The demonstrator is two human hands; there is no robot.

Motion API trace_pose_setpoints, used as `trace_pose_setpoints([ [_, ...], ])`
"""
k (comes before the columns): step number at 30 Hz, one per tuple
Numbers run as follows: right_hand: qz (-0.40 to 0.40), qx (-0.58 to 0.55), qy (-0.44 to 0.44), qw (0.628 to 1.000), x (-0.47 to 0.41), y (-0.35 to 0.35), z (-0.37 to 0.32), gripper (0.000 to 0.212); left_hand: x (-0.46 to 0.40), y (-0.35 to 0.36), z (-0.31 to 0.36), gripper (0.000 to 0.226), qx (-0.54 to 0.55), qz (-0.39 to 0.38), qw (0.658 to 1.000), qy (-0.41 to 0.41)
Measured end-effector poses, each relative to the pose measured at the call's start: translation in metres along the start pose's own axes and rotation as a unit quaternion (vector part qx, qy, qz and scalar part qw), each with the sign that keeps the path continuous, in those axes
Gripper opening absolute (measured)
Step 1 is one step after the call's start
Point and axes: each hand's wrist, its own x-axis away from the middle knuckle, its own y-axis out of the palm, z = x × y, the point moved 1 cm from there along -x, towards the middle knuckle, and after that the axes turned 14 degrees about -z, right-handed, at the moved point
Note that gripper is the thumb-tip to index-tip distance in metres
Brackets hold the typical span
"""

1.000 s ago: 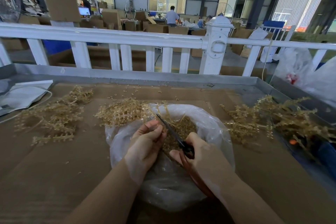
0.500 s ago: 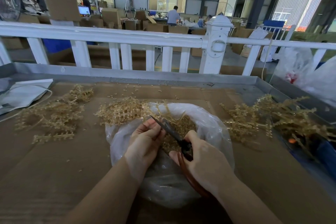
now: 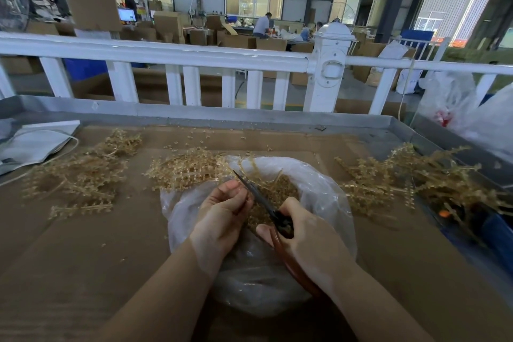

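As right grip [image 3: 308, 233] holds scissors [image 3: 258, 197], left grip [image 3: 222, 214] adjoins.

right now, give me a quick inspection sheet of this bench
surface: cardboard liner in a metal tray, strewn with small tan bits.
job's things: clear plastic bag holding tan sprigs; scissors over its mouth.
clutter: sprig piles left, behind the bag, right; white packet far left.
grippers: right hand grips the scissors; left hand curled beside the blades, its hold hidden.
cables: white cord looped by the packet.
surroundings: white railing; cardboard boxes and people beyond.
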Motion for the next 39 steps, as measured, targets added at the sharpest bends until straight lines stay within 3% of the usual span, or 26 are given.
trace_pose_setpoints([
  [30,-0.010,0.012,-0.001,1.000,-0.007,0.002,0.010,0.035,0.003,0.003,-0.004,0.027,-0.025,-0.023,0.999,-0.022],
  [39,-0.015,0.009,0.005,1.000,-0.005,0.001,0.007,0.033,-0.001,0.007,0.008,0.023,-0.043,0.025,0.997,-0.063],
])
